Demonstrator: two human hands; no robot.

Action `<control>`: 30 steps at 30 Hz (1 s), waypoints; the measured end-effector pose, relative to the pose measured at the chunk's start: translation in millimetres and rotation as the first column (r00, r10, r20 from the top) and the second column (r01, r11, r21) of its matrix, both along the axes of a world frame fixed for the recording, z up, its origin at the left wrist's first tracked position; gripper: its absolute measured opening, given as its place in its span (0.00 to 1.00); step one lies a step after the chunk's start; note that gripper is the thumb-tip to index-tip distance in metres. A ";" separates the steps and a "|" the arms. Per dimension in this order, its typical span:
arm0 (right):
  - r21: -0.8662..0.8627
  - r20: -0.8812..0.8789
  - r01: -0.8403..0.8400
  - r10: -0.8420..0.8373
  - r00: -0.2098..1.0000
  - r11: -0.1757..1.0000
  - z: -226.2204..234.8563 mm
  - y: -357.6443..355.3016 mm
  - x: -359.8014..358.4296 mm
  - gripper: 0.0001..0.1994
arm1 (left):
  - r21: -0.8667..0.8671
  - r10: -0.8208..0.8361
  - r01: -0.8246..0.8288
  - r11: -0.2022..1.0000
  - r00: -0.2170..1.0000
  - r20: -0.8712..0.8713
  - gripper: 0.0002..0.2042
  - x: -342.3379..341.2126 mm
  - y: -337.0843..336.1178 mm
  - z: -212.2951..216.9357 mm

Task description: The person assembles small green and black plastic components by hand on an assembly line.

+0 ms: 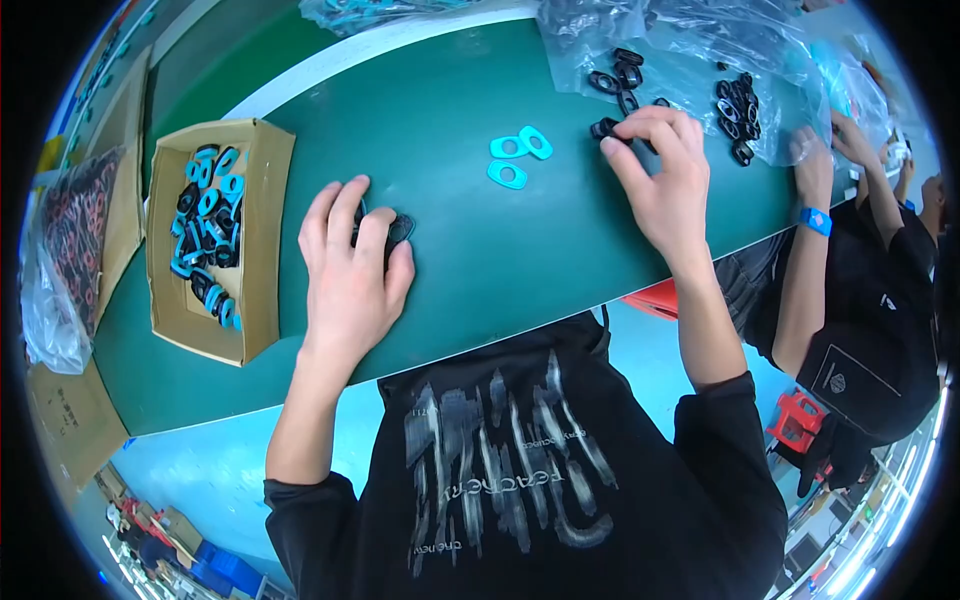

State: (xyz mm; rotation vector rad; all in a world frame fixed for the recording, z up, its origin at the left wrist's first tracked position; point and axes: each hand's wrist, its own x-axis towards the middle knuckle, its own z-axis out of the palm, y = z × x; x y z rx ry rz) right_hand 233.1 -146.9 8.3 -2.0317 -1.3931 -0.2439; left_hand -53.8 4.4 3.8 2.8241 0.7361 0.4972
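My left hand (348,262) rests on the green table with its fingers curled over a black oval part (403,227); the palm hides how many parts lie beneath. Farther right, my right hand (668,175) pinches another small black part (603,128) between thumb and fingers, just in front of a few loose black oval parts (628,75). Between my hands lie three flat teal oval rings (507,175), untouched. Left of my left hand stands an open cardboard box (262,240) holding several black and teal assembled oval pieces (208,203).
Clear plastic bags (690,50) spread over the far right, with a pile of black oval parts (738,108) beside them. A bag of dark and red pieces (75,230) sits at the far left. A co-worker's arm with a blue wristband (815,221) reaches in at right.
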 end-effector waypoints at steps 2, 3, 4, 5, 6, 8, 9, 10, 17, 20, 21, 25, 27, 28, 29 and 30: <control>0.064 -0.124 -0.149 0.156 0.980 0.987 0.6 2.7 -13.0 0.09 | 0.039 -0.015 0.011 0.999 0.992 0.124 0.17 -1.6 -0.7 -11.2; 0.044 -0.255 -0.176 0.181 0.950 0.983 1.6 2.5 -21.7 0.09 | 0.081 -0.012 -0.001 0.997 0.987 0.160 0.15 -1.1 -1.0 -12.1; 0.028 -0.381 -0.200 0.196 0.904 0.979 2.8 1.8 -29.6 0.09 | 0.082 -0.005 -0.008 0.997 0.987 0.158 0.15 -1.2 1.1 -12.7; -0.034 -0.375 -0.208 0.180 0.909 0.978 5.8 2.2 -34.8 0.10 | 0.107 -0.009 -0.006 0.994 0.991 0.134 0.14 -1.9 3.1 -12.7; -0.031 -0.377 -0.216 0.189 0.907 0.976 5.2 5.5 -38.1 0.10 | 0.132 -0.010 -0.004 0.991 0.994 0.110 0.13 -3.3 4.9 -12.4; -0.040 -0.521 -0.134 0.094 0.848 0.990 3.3 11.4 -42.4 0.13 | 0.096 -0.005 -0.008 0.995 0.990 0.144 0.13 -5.3 12.2 -7.9; -0.022 -0.433 -0.118 0.097 0.896 0.993 0.6 16.7 -41.2 0.14 | 0.055 -0.002 -0.008 0.998 0.984 0.179 0.12 -8.5 15.4 -3.2; -0.021 -0.434 -0.117 0.096 0.896 0.993 -2.8 22.3 -38.5 0.14 | 0.056 -0.004 -0.006 0.998 0.984 0.177 0.12 -11.9 18.1 6.6; -0.226 -0.139 -0.207 0.178 0.974 0.952 -1.3 37.8 -22.3 0.10 | -0.029 0.543 -0.547 0.836 0.820 0.181 0.11 -63.6 84.4 76.7; -0.238 -0.575 -0.268 0.087 0.813 0.934 10.5 35.0 -24.7 0.10 | -0.042 0.502 -0.500 0.865 0.862 0.071 0.15 -84.0 110.8 60.3; -0.238 -0.578 -0.273 0.090 0.811 0.932 11.7 32.4 -30.7 0.10 | 0.117 0.458 -0.465 0.877 0.885 0.089 0.18 -82.8 108.4 57.4; -0.196 -0.760 -0.468 0.168 0.628 0.862 21.0 22.3 -66.1 0.11 | 0.333 0.314 -0.347 0.877 0.937 0.152 0.21 -52.4 88.7 57.4; -0.265 -0.453 -0.448 0.300 0.840 0.854 15.0 19.1 -72.2 0.13 | 0.208 0.234 -0.284 0.936 0.943 0.236 0.20 -27.1 64.4 61.3; -0.264 -0.456 -0.454 0.305 0.836 0.851 18.8 18.9 -73.2 0.13 | 0.037 0.214 -0.236 0.971 0.930 0.300 0.19 -17.6 45.3 61.8; -0.272 -0.482 -0.456 0.289 0.827 0.848 25.0 19.5 -73.0 0.14 | -0.014 0.128 -0.128 0.992 0.962 0.243 0.18 -9.0 24.7 59.7; -0.287 -0.506 -0.454 0.269 0.820 0.844 26.3 18.8 -71.6 0.14 | -0.076 0.034 -0.019 0.997 0.980 0.195 0.17 1.8 5.7 50.5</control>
